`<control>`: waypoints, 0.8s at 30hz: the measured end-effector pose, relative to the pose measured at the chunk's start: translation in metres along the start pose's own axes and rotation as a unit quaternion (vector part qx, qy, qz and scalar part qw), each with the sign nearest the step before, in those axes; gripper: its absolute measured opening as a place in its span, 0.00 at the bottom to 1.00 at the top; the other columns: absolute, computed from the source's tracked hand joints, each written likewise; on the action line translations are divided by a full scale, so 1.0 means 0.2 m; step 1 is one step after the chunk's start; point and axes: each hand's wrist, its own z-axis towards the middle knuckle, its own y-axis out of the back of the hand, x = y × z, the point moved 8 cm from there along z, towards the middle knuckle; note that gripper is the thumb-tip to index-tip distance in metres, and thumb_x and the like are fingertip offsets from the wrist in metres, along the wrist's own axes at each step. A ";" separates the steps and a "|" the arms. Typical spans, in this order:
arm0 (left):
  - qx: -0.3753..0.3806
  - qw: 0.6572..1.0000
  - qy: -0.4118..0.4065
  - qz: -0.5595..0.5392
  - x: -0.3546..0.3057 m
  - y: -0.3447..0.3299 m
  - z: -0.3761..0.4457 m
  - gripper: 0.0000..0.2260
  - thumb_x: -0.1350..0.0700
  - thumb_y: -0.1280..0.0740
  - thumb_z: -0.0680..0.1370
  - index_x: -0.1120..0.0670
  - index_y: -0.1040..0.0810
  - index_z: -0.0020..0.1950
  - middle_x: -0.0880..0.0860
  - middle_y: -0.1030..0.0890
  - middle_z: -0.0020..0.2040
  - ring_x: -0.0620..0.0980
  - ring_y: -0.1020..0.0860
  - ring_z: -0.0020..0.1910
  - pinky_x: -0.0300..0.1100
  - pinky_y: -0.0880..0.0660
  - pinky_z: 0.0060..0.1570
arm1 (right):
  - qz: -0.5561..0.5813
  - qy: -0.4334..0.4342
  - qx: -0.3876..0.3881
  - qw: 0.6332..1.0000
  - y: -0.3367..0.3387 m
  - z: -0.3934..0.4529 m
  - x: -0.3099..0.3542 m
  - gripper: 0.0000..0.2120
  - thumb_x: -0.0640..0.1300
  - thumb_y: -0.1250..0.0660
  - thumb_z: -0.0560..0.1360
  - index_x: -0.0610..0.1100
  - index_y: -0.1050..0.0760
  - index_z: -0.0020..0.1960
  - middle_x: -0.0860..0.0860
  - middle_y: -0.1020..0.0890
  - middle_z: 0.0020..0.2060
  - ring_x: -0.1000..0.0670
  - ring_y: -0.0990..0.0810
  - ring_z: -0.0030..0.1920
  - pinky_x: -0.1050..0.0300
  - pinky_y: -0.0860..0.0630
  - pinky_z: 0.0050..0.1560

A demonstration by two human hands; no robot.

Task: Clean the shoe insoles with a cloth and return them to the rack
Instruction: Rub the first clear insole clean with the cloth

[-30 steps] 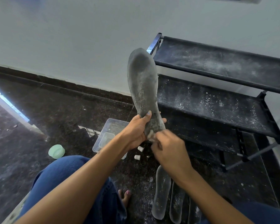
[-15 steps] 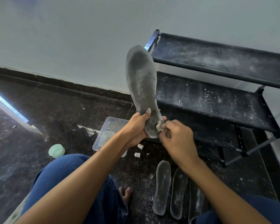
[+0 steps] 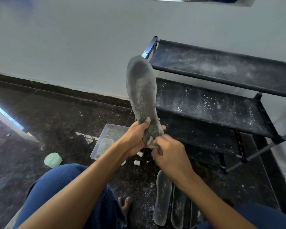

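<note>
My left hand [image 3: 135,138] grips the heel end of a dusty grey insole [image 3: 141,90] and holds it upright, toe pointing up beside the black shoe rack [image 3: 221,103]. My right hand [image 3: 170,154] pinches a small pale cloth [image 3: 151,140] against the insole's heel; most of the cloth is hidden under my fingers. Three more grey insoles [image 3: 162,200] lie side by side on the dark floor below my right forearm.
A clear plastic tub [image 3: 109,138] with a smaller container inside sits on the floor behind my left wrist. Two small white caps [image 3: 138,158] lie beside it, and a pale green lid [image 3: 53,159] farther left. My blue-clad knees and a bare foot [image 3: 125,205] are below.
My right hand with the cloth has shifted slightly down and left along the insole's heel. The insole stays upright in my left hand's grip.
</note>
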 end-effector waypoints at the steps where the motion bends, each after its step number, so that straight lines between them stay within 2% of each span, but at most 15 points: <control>1: -0.001 1.000 0.000 0.000 0.00 0.00 0.00 0.14 0.53 0.48 0.84 0.58 0.27 0.59 0.60 0.18 0.54 0.53 0.17 0.40 0.45 0.20 0.34 | 0.004 -0.003 -0.005 1.000 0.00 0.00 -0.01 0.08 0.38 0.34 0.72 0.45 0.30 0.36 0.53 0.29 0.34 0.55 0.31 0.33 0.63 0.38 0.33; 4: 0.008 1.000 -0.001 -0.004 0.00 0.00 0.00 0.14 0.53 0.48 0.84 0.58 0.27 0.59 0.59 0.17 0.53 0.53 0.17 0.44 0.54 0.19 0.43 | -0.008 -0.046 -0.068 0.997 0.09 0.05 -0.11 0.02 0.39 0.34 0.72 0.42 0.23 0.41 0.51 0.25 0.36 0.53 0.27 0.35 0.63 0.35 0.34; 6: 0.006 1.000 -0.003 -0.004 -0.01 0.00 0.00 0.14 0.53 0.48 0.84 0.58 0.26 0.58 0.59 0.17 0.53 0.54 0.17 0.46 0.56 0.20 0.44 | -0.020 -0.049 -0.079 0.995 0.10 0.05 -0.12 0.02 0.38 0.34 0.72 0.41 0.22 0.43 0.50 0.24 0.37 0.52 0.27 0.35 0.61 0.34 0.36; 8: -0.004 1.000 -0.006 0.002 -0.01 0.01 0.00 0.13 0.53 0.48 0.84 0.58 0.27 0.57 0.61 0.19 0.55 0.56 0.18 0.46 0.53 0.20 0.42 | -0.006 -0.024 -0.033 0.999 0.04 0.03 -0.06 0.02 0.38 0.34 0.72 0.42 0.23 0.41 0.52 0.26 0.37 0.53 0.28 0.35 0.59 0.32 0.37; 11: -0.012 1.000 -0.009 -0.015 -0.01 0.02 0.00 0.13 0.54 0.47 0.84 0.60 0.27 0.57 0.65 0.21 0.58 0.60 0.20 0.48 0.51 0.20 0.46 | 0.025 0.012 0.030 0.999 -0.06 -0.02 0.00 0.02 0.39 0.34 0.69 0.43 0.24 0.38 0.55 0.26 0.36 0.53 0.27 0.34 0.57 0.29 0.36; 13: -0.013 1.000 -0.007 0.001 -0.01 0.02 0.00 0.13 0.54 0.47 0.84 0.59 0.26 0.57 0.61 0.18 0.55 0.56 0.18 0.45 0.50 0.20 0.42 | 0.036 0.007 -0.013 0.999 -0.01 0.00 -0.02 0.02 0.39 0.33 0.69 0.43 0.23 0.38 0.53 0.24 0.36 0.54 0.26 0.34 0.58 0.27 0.35; 15: -0.007 1.000 0.003 0.021 0.00 0.02 0.00 0.14 0.53 0.46 0.84 0.60 0.26 0.58 0.56 0.16 0.46 0.51 0.17 0.39 0.50 0.19 0.36 | 0.046 0.007 -0.087 0.995 0.08 0.04 -0.04 0.02 0.37 0.32 0.70 0.42 0.22 0.40 0.53 0.23 0.36 0.57 0.28 0.34 0.65 0.30 0.35; 17: -0.001 0.999 0.008 0.033 0.02 0.01 0.01 0.15 0.53 0.46 0.83 0.62 0.27 0.61 0.56 0.17 0.44 0.51 0.17 0.39 0.55 0.20 0.39 | 0.046 0.010 -0.120 0.992 0.13 0.07 -0.04 0.02 0.36 0.32 0.70 0.41 0.22 0.41 0.53 0.23 0.37 0.57 0.27 0.35 0.65 0.30 0.37; 19: -0.003 1.000 0.006 0.031 0.04 0.00 0.01 0.16 0.54 0.45 0.83 0.64 0.27 0.63 0.58 0.18 0.47 0.52 0.18 0.41 0.55 0.20 0.43 | 0.027 0.006 -0.107 0.994 0.11 0.09 -0.05 0.03 0.36 0.33 0.71 0.42 0.23 0.40 0.52 0.23 0.37 0.56 0.27 0.35 0.61 0.31 0.36; 22: -0.013 1.000 -0.004 0.016 0.02 0.02 0.01 0.15 0.54 0.46 0.84 0.62 0.26 0.59 0.58 0.16 0.48 0.52 0.17 0.42 0.51 0.19 0.40 | -0.035 -0.024 -0.058 0.997 0.04 0.08 -0.10 0.02 0.39 0.35 0.72 0.43 0.23 0.41 0.53 0.27 0.35 0.52 0.27 0.34 0.61 0.35 0.35; 24: -0.013 1.000 -0.013 0.007 0.00 0.04 0.01 0.14 0.54 0.47 0.84 0.61 0.26 0.58 0.60 0.17 0.53 0.56 0.17 0.45 0.56 0.19 0.42 | -0.073 -0.050 -0.030 0.996 0.02 0.05 -0.15 0.03 0.41 0.35 0.71 0.43 0.24 0.40 0.53 0.29 0.34 0.49 0.26 0.34 0.60 0.35 0.34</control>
